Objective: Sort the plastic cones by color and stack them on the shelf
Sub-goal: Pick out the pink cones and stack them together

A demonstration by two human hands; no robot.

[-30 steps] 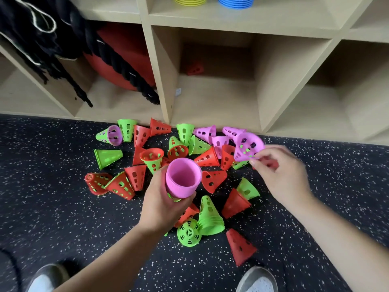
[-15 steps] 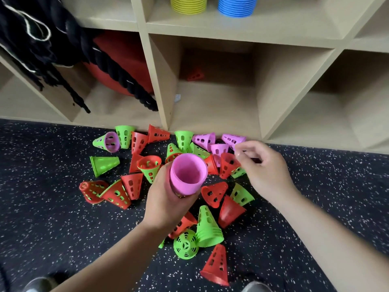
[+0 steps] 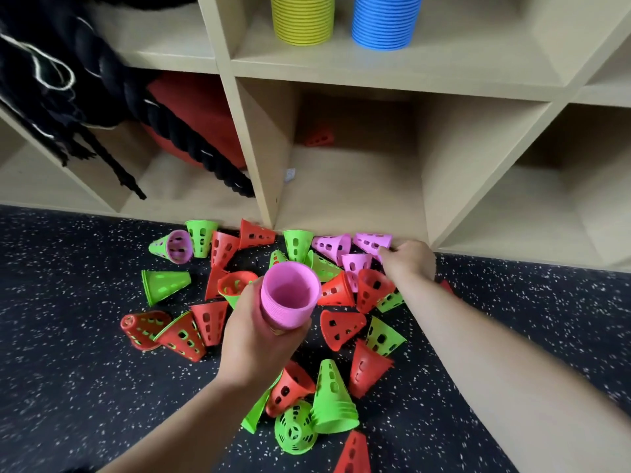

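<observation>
My left hand [image 3: 259, 336] grips a stack of nested pink cones [image 3: 290, 297], open end up, above the pile. Red, green and pink perforated cones [image 3: 341, 327] lie scattered on the dark speckled floor before the wooden shelf [image 3: 355, 199]. My right hand [image 3: 408, 262] reaches to the pile's far right edge, its fingertips pinching the rim of a pink cone [image 3: 370, 241] lying by the shelf base. Two more pink cones [image 3: 333, 245] lie just left of it. A yellow stack [image 3: 302, 18] and a blue stack [image 3: 384, 20] stand on the upper shelf.
A lone red cone [image 3: 319, 138] lies at the back of the middle lower cubby. The left cubby holds a red ball [image 3: 191, 124] and thick black rope [image 3: 78, 97]. The right lower cubby [image 3: 546, 216] is open.
The pink cone my right hand held a second ago is gone from it. That hand has moved to the shelf base and taken hold of another pink cone. My view has shifted closer.
</observation>
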